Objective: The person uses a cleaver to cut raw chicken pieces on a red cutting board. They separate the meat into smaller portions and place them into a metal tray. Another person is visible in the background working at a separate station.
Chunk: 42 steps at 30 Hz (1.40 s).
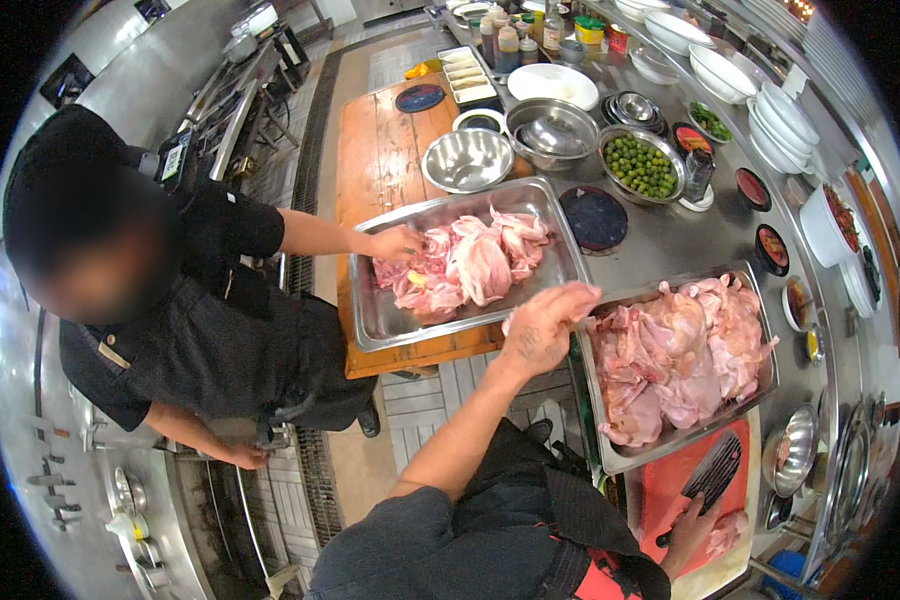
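Note:
My left hand (541,334) is raised between two metal trays, fingers bent; whether it holds anything is unclear. To its right, a deep steel tray (598,439) holds a heap of raw chicken (675,360). On the other side, a second steel tray (375,337) contains raw chicken pieces (480,262). Low at the right, my right hand (691,525) grips the handle of a dark-bladed cleaver (716,465) over a red cutting board (664,480). Beside that hand lies a small piece of raw chicken (727,534) on the board.
A co-worker in black (210,337) stands at the left, one hand (401,246) in the second tray. That tray rests on a wooden table (375,135). Steel bowls (468,161), a bowl of green fruit (643,165) and stacked white dishes (784,127) crowd the steel counter (660,240).

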{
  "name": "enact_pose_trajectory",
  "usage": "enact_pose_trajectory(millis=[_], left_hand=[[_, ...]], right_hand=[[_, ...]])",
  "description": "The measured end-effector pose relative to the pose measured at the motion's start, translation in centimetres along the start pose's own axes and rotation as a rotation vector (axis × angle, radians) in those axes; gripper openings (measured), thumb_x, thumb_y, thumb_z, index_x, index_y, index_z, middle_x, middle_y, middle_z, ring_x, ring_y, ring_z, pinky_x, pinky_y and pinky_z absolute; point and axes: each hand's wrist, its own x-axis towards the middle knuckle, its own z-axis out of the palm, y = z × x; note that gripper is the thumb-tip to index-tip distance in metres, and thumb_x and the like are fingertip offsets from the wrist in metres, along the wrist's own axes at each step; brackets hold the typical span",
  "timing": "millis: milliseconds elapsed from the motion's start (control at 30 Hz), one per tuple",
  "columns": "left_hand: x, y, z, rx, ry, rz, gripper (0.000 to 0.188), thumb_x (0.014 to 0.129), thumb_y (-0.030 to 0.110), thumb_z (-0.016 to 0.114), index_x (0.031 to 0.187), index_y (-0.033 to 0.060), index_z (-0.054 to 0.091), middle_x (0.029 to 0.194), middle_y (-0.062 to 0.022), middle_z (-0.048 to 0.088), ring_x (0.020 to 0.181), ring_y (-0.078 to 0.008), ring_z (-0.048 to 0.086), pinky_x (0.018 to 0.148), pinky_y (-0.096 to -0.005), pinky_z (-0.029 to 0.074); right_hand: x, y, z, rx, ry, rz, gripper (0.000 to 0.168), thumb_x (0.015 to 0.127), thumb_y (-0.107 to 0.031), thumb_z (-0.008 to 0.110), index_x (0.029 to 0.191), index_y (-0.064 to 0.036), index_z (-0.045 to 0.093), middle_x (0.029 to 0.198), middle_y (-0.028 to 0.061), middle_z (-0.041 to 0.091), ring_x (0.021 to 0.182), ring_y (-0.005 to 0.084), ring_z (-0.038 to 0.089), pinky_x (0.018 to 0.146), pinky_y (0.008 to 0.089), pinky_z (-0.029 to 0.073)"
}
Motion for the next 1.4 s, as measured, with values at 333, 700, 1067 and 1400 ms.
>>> enact_pose_trajectory(millis=[333,700,1067,1400], left_hand=[[10.9,-6.5,-4.2,0.500,0.220,0.249,0.039,0.078,-0.002,0.060,0.114,0.0076,0.074,0.122,-0.0158,0.072,0.121,-0.0366,0.066,0.104,-0.0473,0.053],[-2.6,-2.7,6.5,0.140,-0.125,-0.287,0.020,0.093,0.013,0.069,0.112,0.0056,0.074,0.106,-0.0180,0.071,0.094,-0.0376,0.071,0.085,-0.0445,0.057],[-1.3,-1.8,4.1,0.215,-0.190,-0.281,0.020,0.095,0.019,0.069,0.109,0.0047,0.074,0.104,-0.0179,0.071,0.097,-0.0401,0.069,0.087,-0.0468,0.056],[-4.3,-2.7,4.2,0.199,-0.256,-0.211,0.021,0.092,0.015,0.067,0.109,0.0067,0.075,0.108,-0.0187,0.073,0.105,-0.0384,0.069,0.094,-0.0474,0.055]], right_hand=[[0.1,2.3,-1.2,-0.076,-0.007,-0.071,0.050,0.108,-0.021,0.057,0.149,0.004,0.042,0.081,0.0098,0.059,0.054,0.0141,0.050,0.045,0.0325,0.039],[1.0,6.9,-1.8,-0.142,0.037,-0.138,0.040,0.108,-0.020,0.056,0.136,0.008,0.047,0.076,0.0086,0.055,0.060,0.0172,0.051,0.051,0.0341,0.042],[0.8,6.2,-1.3,-0.137,-0.027,-0.100,0.047,0.107,-0.020,0.057,0.140,0.013,0.046,0.088,0.0163,0.061,0.075,0.0229,0.056,0.069,0.0399,0.050],[2.7,5.2,0.9,0.165,0.020,-0.035,0.053,0.105,-0.019,0.061,0.153,-0.001,0.047,0.080,0.0081,0.062,0.055,0.0141,0.057,0.049,0.0327,0.053]])
